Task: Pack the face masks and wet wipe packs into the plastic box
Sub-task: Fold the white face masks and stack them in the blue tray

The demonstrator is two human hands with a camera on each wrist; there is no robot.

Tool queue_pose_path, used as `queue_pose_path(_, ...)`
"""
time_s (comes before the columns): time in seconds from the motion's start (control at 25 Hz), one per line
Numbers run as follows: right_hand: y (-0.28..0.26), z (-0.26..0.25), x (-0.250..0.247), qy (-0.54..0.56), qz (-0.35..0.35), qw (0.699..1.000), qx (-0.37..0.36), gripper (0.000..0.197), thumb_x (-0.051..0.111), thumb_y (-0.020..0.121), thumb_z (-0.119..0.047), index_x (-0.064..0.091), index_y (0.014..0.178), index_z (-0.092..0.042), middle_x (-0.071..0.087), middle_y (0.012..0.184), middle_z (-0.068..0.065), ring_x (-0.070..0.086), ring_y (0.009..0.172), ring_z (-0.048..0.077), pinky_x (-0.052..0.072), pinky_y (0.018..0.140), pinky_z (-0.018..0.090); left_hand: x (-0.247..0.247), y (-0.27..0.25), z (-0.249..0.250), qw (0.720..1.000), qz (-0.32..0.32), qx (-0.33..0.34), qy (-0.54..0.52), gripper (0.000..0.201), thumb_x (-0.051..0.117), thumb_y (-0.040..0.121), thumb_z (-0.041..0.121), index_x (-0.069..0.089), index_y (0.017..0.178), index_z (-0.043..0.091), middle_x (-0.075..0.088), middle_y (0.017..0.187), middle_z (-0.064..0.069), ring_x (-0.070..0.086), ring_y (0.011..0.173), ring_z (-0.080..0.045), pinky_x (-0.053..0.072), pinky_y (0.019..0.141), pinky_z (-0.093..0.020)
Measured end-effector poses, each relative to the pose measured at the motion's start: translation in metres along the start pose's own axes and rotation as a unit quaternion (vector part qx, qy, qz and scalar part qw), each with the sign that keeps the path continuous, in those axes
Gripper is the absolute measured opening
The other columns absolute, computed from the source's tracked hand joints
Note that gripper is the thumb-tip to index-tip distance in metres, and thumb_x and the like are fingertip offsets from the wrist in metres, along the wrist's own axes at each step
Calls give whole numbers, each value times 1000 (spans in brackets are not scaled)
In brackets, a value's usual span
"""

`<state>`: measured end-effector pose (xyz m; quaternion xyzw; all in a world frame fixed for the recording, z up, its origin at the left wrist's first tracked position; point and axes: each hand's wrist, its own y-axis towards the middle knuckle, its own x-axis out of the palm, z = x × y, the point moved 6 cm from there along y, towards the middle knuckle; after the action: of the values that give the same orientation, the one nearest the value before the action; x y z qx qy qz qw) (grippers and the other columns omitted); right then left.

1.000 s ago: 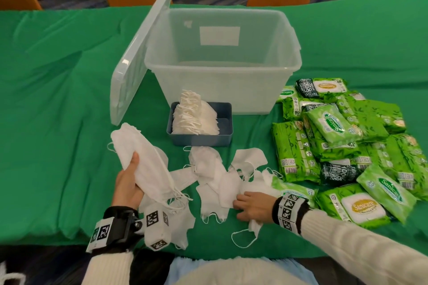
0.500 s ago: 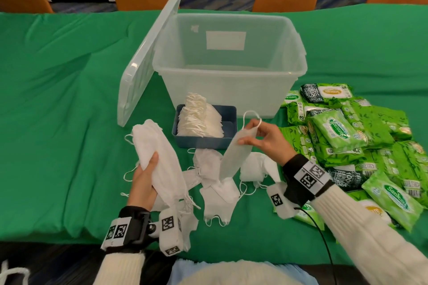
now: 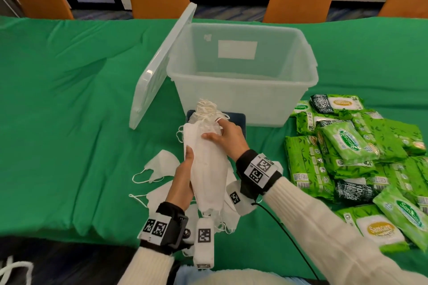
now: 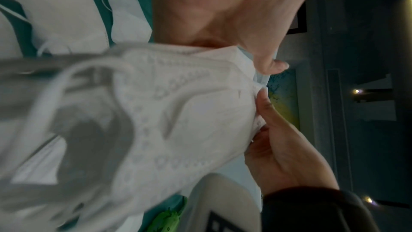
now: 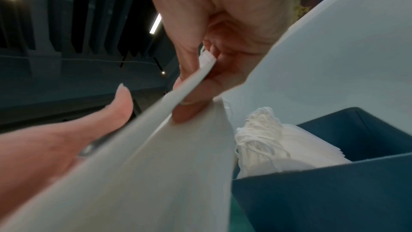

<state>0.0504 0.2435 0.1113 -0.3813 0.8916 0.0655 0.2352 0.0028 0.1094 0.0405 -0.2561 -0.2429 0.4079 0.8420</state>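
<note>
Face masks and wet wipe packs lie outside the plastic box (image 3: 240,90), none of them visibly in it. Largest in the head view is the counter (image 3: 69,104) under its green cloth, filling the frame edge to edge. At upper centre stands the clear plastic box, its lid (image 3: 159,69) propped upright against the left wall. Wet wipe packs (image 3: 352,152), green with some dark ones, are heaped at the right of the frame, just beside the box's near right corner. A small blue tray (image 3: 238,120) sits touching the box's front wall, with a bundle of masks (image 5: 267,140) lying in it. Loose masks (image 3: 162,164) are scattered on the cloth at lower centre.

Held above those is a stack of face masks (image 3: 206,164), long and tilted up toward the tray. The left hand (image 3: 183,180) grasps the stack's lower left edge, thumb on top and fingers curled beneath. The right hand (image 3: 224,136) closes its grip on the upper end; in the right wrist view a mask's edge is pinched between the fingers (image 5: 191,110) and thumb. Both wrists wear dark bands with square printed markers.
</note>
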Motion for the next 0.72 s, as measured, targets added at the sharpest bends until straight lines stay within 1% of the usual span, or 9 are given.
queue_pose_path(0.08, 2, -4, 6, -13, -6, 1000, -12, 23, 70, 82, -28, 50, 92, -21, 53, 85, -6, 42, 80, 13, 29, 58, 18, -3, -4, 0, 999, -1, 23, 29, 52, 54, 80, 58, 57, 107, 15, 69, 102, -8, 65, 96, -23, 51, 90, -41)
queue_pose_path(0.16, 3, -8, 12, -18, -11, 999, -26, 22, 70, 81, -29, 55, 95, -20, 59, 86, -3, 45, 79, 13, 33, 60, 17, 0, -8, -1, 998, -27, 34, 44, 63, 64, 66, 58, 58, 113, 16, 69, 108, -8, 64, 103, -25, 50, 94, -44)
queue_pose_path(0.24, 3, -8, 14, -7, -21, 1000, -18, 30, 70, 81, -28, 61, 105, -12, 66, 103, 7, 51, 84, 15, 39, 72, 23, -2, -6, -2, 998, -14, 30, 48, 62, 59, 72, 61, 58, 114, 16, 67, 111, -9, 63, 105, -26, 48, 96, -45)
queue_pose_path(0.32, 3, -8, 2, 23, -21, 999, -3, 28, 70, 82, -25, 59, 103, -11, 65, 106, 11, 55, 88, 19, 44, 78, 29, -7, -3, -4, 1000, 2, 0, 17, 53, 44, 88, 60, 59, 113, 16, 67, 111, -9, 62, 103, -25, 50, 93, -42)
queue_pose_path(0.4, 3, -12, -34, 47, 41, 998, -19, 20, 69, 83, -24, 55, 94, -15, 63, 90, 14, 57, 79, 22, 46, 71, 36, -11, -3, -4, 999, -27, 2, -22, 50, 38, 96, 51, 56, 124, 14, 65, 118, -8, 62, 106, -20, 50, 88, -37)
queue_pose_path(0.48, 3, -20, -86, 30, 156, 985, -61, 19, 68, 84, -23, 51, 90, -16, 58, 76, 12, 53, 67, 27, 44, 63, 39, -16, -5, 0, 998, -41, 24, -41, 46, 38, 99, 43, 50, 132, 13, 62, 124, -7, 60, 108, -16, 49, 82, -30)
queue_pose_path(0.56, -1, -27, -122, 18, 228, 968, -100, 17, 65, 86, -24, 51, 92, -17, 61, 82, 8, 59, 74, 30, 48, 68, 43, -21, -3, 3, 998, -32, 28, -46, 44, 40, 98, 43, 50, 131, 14, 62, 123, -7, 58, 108, -17, 48, 79, -28)
queue_pose_path(0.64, -5, -26, -132, 5, 247, 963, -108, 17, 64, 86, -25, 54, 94, -14, 62, 87, 4, 61, 79, 29, 51, 72, 45, -19, -4, 5, 998, -34, 23, -38, 40, 48, 96, 41, 53, 124, 14, 64, 118, -6, 60, 107, -19, 50, 78, -29)
queue_pose_path(0.72, -11, -26, -130, -15, 270, 956, -114, 20, 64, 87, -24, 57, 96, -7, 61, 86, 0, 61, 79, 26, 51, 72, 40, -17, -4, 4, 999, -33, 29, -13, 34, 61, 90, 31, 58, 117, 11, 67, 114, -8, 63, 103, -21, 52, 79, -32)
